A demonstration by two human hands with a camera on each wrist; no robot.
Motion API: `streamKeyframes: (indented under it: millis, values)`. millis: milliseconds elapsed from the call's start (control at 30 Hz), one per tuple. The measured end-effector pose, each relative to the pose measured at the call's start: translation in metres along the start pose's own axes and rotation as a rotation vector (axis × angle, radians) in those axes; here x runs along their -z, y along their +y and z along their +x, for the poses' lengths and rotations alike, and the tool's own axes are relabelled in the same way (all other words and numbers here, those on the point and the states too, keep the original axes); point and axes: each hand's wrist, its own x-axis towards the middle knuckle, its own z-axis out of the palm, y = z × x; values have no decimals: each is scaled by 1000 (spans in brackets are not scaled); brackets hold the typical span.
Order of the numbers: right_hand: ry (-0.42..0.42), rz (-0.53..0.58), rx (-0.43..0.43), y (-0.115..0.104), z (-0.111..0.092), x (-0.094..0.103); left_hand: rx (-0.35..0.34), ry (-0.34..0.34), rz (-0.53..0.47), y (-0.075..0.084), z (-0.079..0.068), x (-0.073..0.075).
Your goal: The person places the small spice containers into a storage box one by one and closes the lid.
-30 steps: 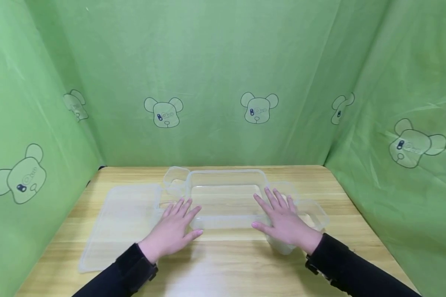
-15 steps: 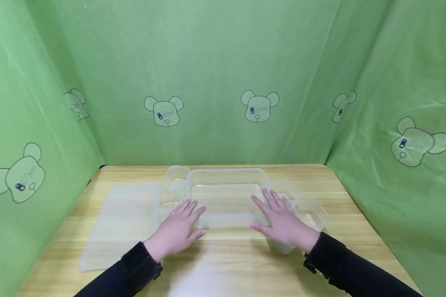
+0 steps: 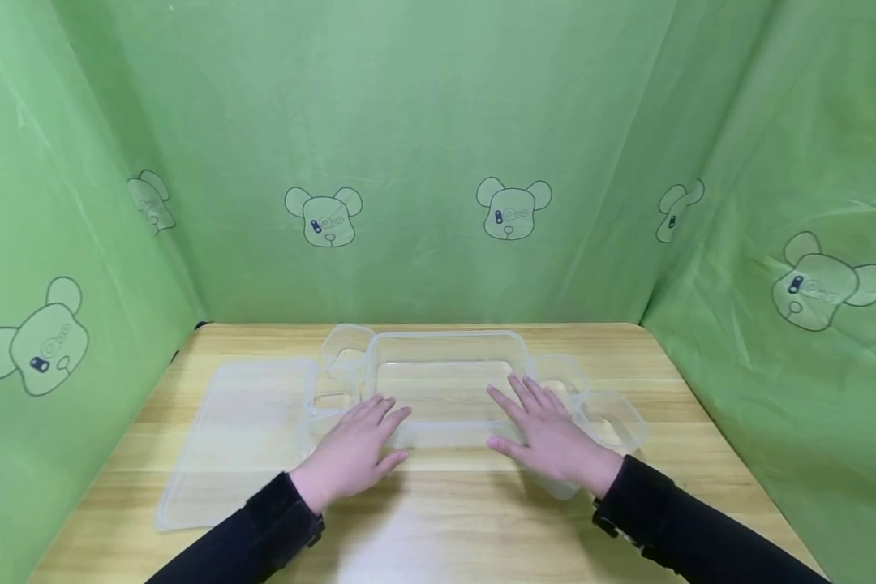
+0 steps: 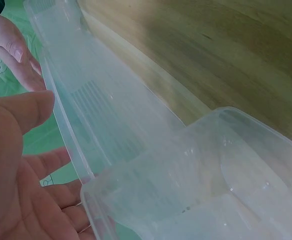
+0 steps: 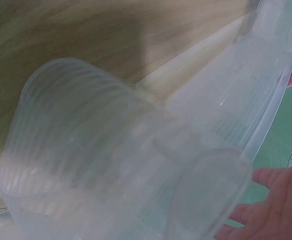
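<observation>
A large clear rectangular plastic container [image 3: 448, 335] stands uncovered on the table. My left hand [image 3: 350, 457] is over its front left corner, palm down with fingers spread, holding nothing. At the front right corner my right hand [image 3: 551, 438] hovers the same way. In the left wrist view, a small clear container [image 4: 226, 117] lies below the left palm. The right wrist view shows a ribbed clear container [image 5: 86, 125] beneath the right hand [image 5: 281, 205]. Whether any fingertip touches a rim, I cannot tell.
A flat translucent lid [image 3: 229, 454] lies at the left. More small clear containers flank the large one, including one at back left [image 3: 346, 345], and one at right [image 3: 616, 422]. Green curtains [image 3: 416, 122] with bear prints enclose the wooden table [image 3: 438, 527].
My left hand has drifted slightly right and my right hand slightly left, so they are a little closer together. The containers and lid have stayed in place.
</observation>
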Motion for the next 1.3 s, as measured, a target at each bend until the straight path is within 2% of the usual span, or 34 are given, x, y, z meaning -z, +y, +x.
streamKeyframes:
  millis: [300,600,733,900,1300]
  values:
    - [-37,0,26,-4,2,-2,-35,7,34,3,5,-2]
    - [-53,-39,51,-5,6,-5,-113,94,150,1,9,-3]
    - [-68,-55,56,-7,8,-6,-123,99,199,1,11,-5]
    - [-103,-45,43,-7,9,-8,-110,84,216,0,13,-7]
    - [-120,-13,41,-6,10,-9,-66,70,182,0,15,-10]
